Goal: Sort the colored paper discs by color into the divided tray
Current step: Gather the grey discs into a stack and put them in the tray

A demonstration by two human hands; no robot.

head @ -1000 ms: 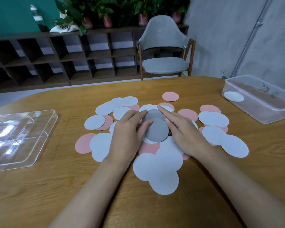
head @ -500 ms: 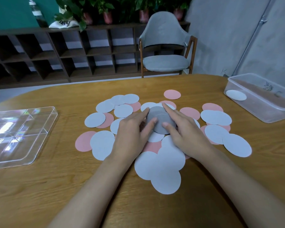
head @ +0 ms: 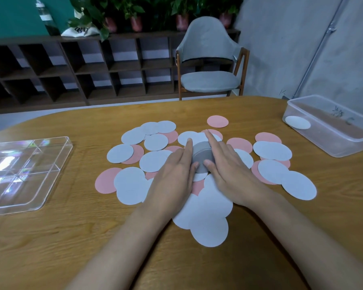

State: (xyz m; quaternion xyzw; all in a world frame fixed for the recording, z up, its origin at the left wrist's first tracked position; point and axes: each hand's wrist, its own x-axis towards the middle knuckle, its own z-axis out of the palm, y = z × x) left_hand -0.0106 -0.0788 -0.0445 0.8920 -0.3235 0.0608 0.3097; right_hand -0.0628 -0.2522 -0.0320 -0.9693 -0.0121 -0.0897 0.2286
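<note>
Two hands, left [head: 173, 176] and right [head: 232, 174], press inward on dark grey discs [head: 202, 156] mid-tabletop [head: 50, 237]. Step: gathering greys. Next: lift stack, carry left to divided tray [head: 50, 174].

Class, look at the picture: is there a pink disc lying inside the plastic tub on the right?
No, the only disc in the plastic tub is white.

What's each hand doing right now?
Left hand: fingers pressed against the dark gray discs.
Right hand: fingers pressed against the same discs, squeezing them between both hands.
</note>
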